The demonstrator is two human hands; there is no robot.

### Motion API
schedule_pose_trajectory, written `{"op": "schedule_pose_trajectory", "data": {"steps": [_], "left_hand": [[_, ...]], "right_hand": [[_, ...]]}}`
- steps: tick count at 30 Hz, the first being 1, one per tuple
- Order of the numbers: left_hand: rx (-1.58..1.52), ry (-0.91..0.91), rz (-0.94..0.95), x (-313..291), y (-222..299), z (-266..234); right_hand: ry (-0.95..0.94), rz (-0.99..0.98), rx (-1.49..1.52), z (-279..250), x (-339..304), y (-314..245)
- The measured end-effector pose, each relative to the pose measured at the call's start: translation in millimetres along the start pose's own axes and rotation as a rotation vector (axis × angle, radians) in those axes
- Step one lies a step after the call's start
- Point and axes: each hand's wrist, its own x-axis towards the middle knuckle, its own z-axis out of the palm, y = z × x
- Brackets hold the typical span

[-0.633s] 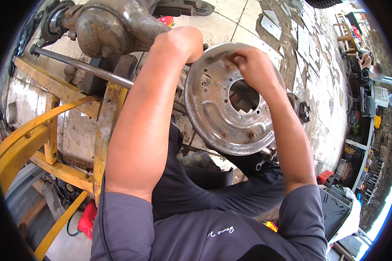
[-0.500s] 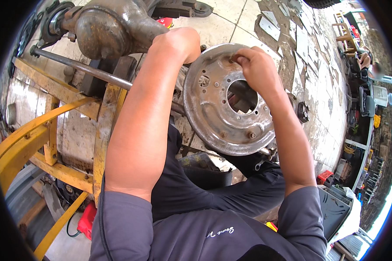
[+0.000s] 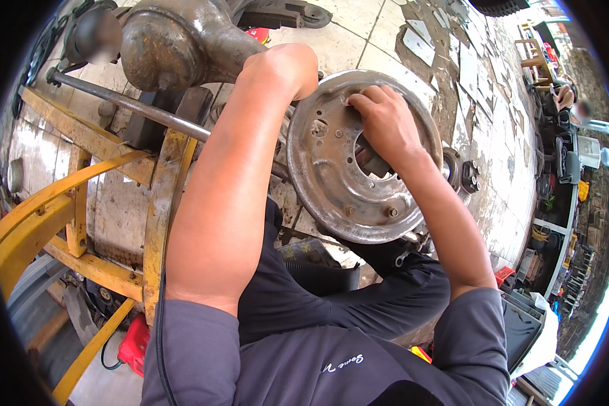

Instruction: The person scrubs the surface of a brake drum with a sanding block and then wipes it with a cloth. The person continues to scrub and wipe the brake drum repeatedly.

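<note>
A round, worn brake backing plate with a large centre hole and several small bolt holes stands in front of me, above my bent legs. My right hand lies over its upper part and partly covers the centre hole. The thumb and index finger are pinched together at the plate's face; whatever is between them is too small to make out. At the plate's upper left rim is my left hand, bent at the wrist, its fingers hidden from view.
A rusty axle housing fills the upper left. A long steel rod and a yellow metal frame run along the left side. Broken tiles cover the floor at the right, and tools line the far right. A red container stands at lower left.
My right hand has shifted left across the plate's upper face and now covers part of the centre hole. The left hand has barely moved, and the plate has shifted slightly.
</note>
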Motion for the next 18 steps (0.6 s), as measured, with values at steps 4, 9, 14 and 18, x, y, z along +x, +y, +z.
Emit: {"op": "schedule_pose_trajectory", "data": {"steps": [4,9,14,18], "left_hand": [[-0.011,-0.020,-0.012,-6.3,-2.2,-5.8],[0.005,0.000,0.024,-7.8,-2.8,-6.7],[0.001,0.007,0.002,-8.0,-4.0,-4.7],[-0.038,-0.023,-0.039,-2.7,-1.1,-4.4]], "right_hand": [[-0.033,0.007,0.001,-9.0,-13.3,26.8],[0.024,-0.067,0.013,-4.0,-9.6,17.3],[-0.061,0.114,0.042,-15.7,-10.6,34.3],[-0.113,0.746,0.474,-42.4,-3.6,21.2]]}}
